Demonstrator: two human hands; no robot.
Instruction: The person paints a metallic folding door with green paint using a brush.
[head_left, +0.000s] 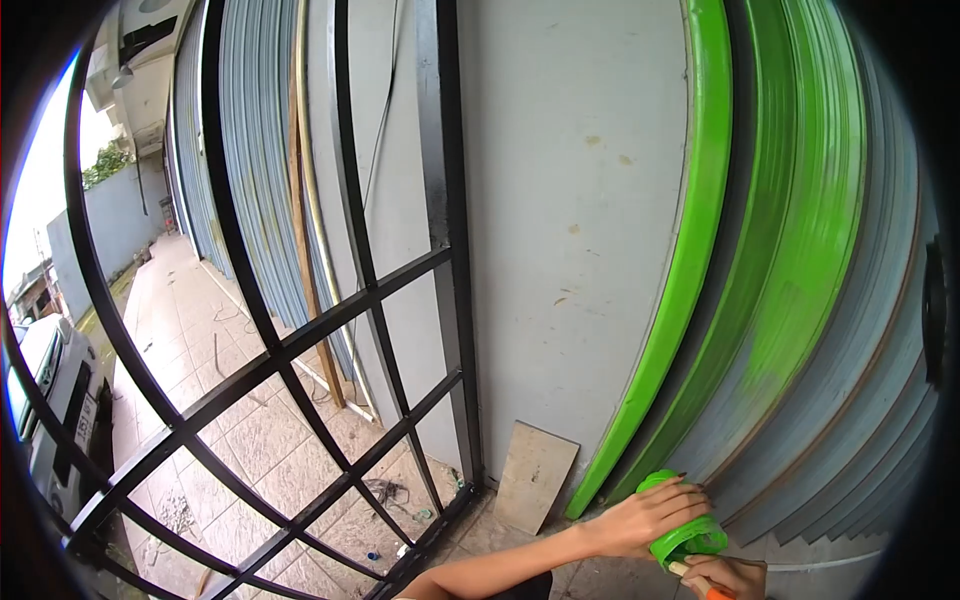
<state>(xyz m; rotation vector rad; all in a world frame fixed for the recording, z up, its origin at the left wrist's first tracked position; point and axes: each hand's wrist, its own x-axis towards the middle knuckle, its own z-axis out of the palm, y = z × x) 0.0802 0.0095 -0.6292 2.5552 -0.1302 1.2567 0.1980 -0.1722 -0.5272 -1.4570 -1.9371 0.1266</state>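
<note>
My left hand (648, 518) reaches in from the bottom and is wrapped over a paint container (705, 537) smeared with bright green, its opening tilted toward me. Just below it, my right hand (728, 577) grips a paintbrush (679, 568) with a pale ferrule end and some orange on the handle. The brush head sits at the container's mouth; its bristles are hidden. Beyond both hands rises a folding metal shutter (800, 200), its left folds coated in wet-looking green and the ones farther right still grey-blue.
A black metal gate (275, 350) stands on the left. Against the grey wall (570, 200) leans a loose tile (537, 477). Through the bars show a tiled walkway (260, 440), a wooden pole (303, 200) and a parked car (55, 420). Small debris lies by the gate's foot.
</note>
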